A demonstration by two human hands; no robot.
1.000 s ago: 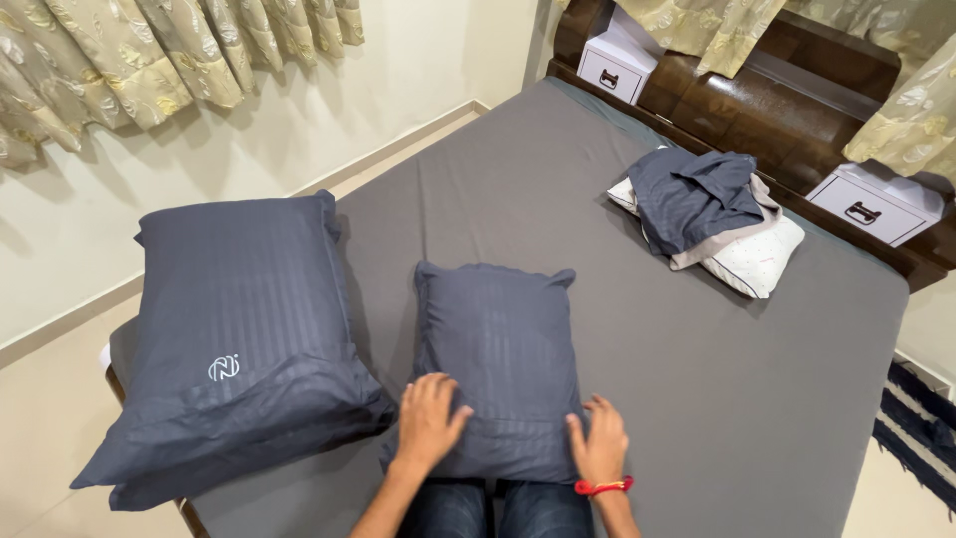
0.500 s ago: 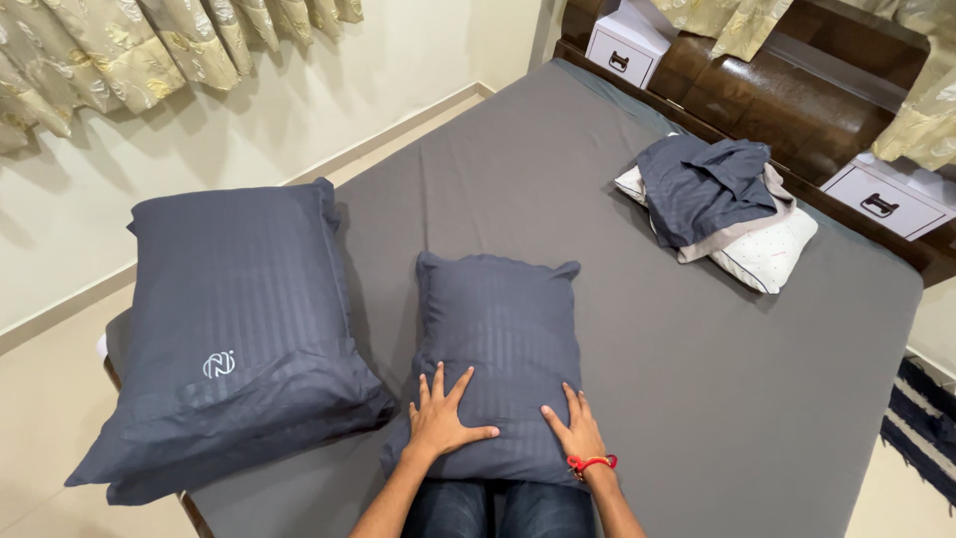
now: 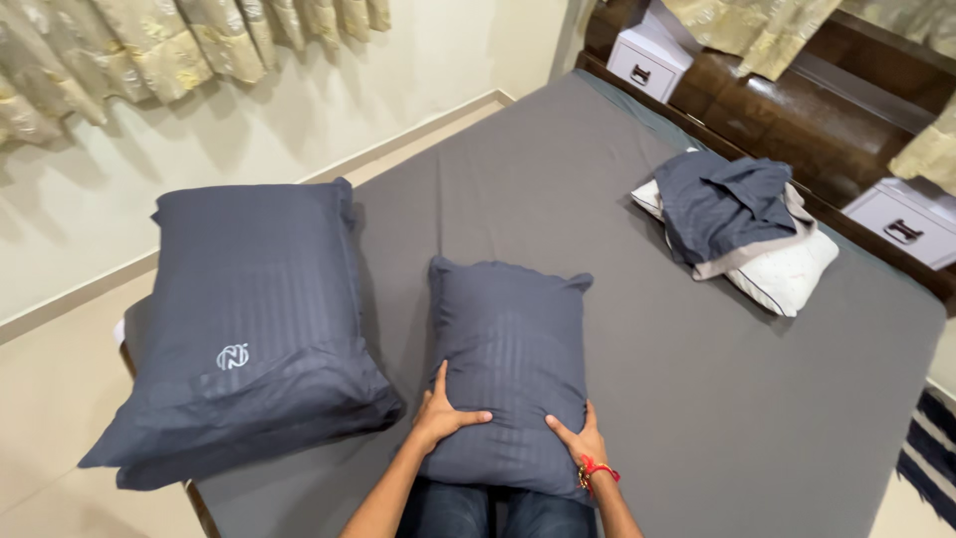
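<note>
A view from above of a bed (image 3: 647, 329) covered in a flat grey sheet. At the near edge lies a small pillow (image 3: 508, 369) in a dark grey striped case, lengthwise toward the headboard. The left hand (image 3: 443, 413) clasps its near left side, thumb spread across the top and fingers wrapped around the edge; the right hand (image 3: 578, 438), with a red thread bracelet at the wrist, clasps the near right side the same way, so each grip holds the pillow. Just left of it, overhanging the bed's corner, lies a large pillow (image 3: 249, 319) in a matching case, with a small white round logo (image 3: 232, 356) low on its face. Near the far right edge, a white pillow (image 3: 787, 274) carries a crumpled dark grey case (image 3: 722, 199). Beyond stands a dark wooden headboard (image 3: 787, 110) with two white boxes on it, one (image 3: 652, 55) at the left end, one (image 3: 901, 214) at the right, each with a dark mark on its face. Cream patterned curtains (image 3: 179, 45) hang upper left.
</note>
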